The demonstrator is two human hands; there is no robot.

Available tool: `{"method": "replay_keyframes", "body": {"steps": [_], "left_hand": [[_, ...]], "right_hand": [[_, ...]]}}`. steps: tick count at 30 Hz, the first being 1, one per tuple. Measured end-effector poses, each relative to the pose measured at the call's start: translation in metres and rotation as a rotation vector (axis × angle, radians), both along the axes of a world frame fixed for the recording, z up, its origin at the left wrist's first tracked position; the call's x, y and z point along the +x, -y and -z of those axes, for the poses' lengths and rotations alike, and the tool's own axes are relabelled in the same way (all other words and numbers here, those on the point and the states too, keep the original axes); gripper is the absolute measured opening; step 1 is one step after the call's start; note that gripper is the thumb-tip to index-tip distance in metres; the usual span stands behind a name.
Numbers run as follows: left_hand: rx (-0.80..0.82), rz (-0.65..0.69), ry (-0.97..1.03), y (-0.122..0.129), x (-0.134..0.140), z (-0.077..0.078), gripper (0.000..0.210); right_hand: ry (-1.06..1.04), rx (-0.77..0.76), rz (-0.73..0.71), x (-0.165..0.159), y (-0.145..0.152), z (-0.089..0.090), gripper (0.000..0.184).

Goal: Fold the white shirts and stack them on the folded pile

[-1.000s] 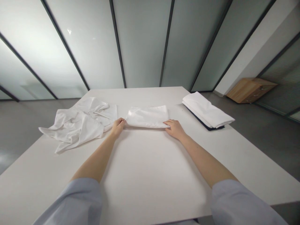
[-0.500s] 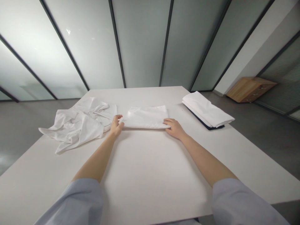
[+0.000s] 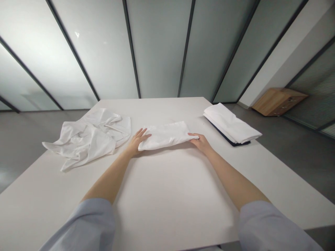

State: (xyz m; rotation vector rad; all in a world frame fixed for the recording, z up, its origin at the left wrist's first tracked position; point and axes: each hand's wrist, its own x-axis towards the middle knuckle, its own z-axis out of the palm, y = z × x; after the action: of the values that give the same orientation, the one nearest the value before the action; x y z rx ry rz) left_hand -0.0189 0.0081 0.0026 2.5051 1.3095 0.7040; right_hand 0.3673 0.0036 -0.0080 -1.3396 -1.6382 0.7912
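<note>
A folded white cloth [image 3: 166, 135] lies in the middle of the table, its near edge a little raised. At its left end is my left hand [image 3: 136, 142], fingers over the top and the thumb hidden by the fabric. My right hand [image 3: 201, 142] pinches the near right corner, its fingers closed on the layers. To the left, close to my left hand, spreads a crumpled white cloth [image 3: 91, 137] with loose creases.
The white table [image 3: 167, 195] extends in front of me. On its right side sits a stack of folded white cloth [image 3: 231, 123] above a dark folded piece [image 3: 235, 143]. Beyond the table are a wooden cabinet [image 3: 277, 101] and frosted glass panels [image 3: 159, 48].
The folded cloth's near edge has come up and towards me, and the cloth now sits slightly askew. My left hand has shifted right onto its end; my right hand has moved slightly right with the corner.
</note>
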Motion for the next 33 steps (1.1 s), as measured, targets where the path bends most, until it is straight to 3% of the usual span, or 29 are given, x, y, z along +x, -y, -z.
{"method": "replay_keyframes", "body": {"steps": [4, 8, 13, 16, 18, 22, 26, 33], "left_hand": [[-0.095, 0.124, 0.194, -0.006, -0.004, 0.008, 0.043], [-0.160, 0.152, 0.334, -0.009, -0.009, 0.011, 0.042], [-0.050, 0.147, 0.349, -0.007, -0.011, 0.007, 0.047], [0.000, 0.085, 0.262, -0.005, -0.009, 0.003, 0.057], [-0.091, 0.036, 0.252, -0.002, -0.006, 0.002, 0.050], [-0.296, -0.149, 0.431, 0.004, 0.005, 0.000, 0.043], [-0.293, -0.239, 0.547, 0.005, 0.013, -0.002, 0.057], [-0.297, -0.631, 0.174, -0.007, 0.016, -0.004, 0.056]], "right_hand": [[0.170, 0.136, -0.129, 0.004, 0.000, 0.003, 0.037], [0.372, 0.262, -0.215, 0.006, -0.004, 0.008, 0.053], [0.402, 0.374, -0.262, 0.001, -0.010, 0.010, 0.036], [0.341, 0.398, -0.265, -0.001, -0.009, 0.008, 0.027], [0.298, 0.360, -0.228, -0.003, -0.006, 0.005, 0.024], [0.262, 0.187, -0.092, -0.006, 0.000, -0.003, 0.022], [0.233, 0.116, -0.015, -0.010, 0.002, -0.007, 0.025], [0.228, 0.050, 0.091, -0.019, -0.004, -0.003, 0.031]]}}
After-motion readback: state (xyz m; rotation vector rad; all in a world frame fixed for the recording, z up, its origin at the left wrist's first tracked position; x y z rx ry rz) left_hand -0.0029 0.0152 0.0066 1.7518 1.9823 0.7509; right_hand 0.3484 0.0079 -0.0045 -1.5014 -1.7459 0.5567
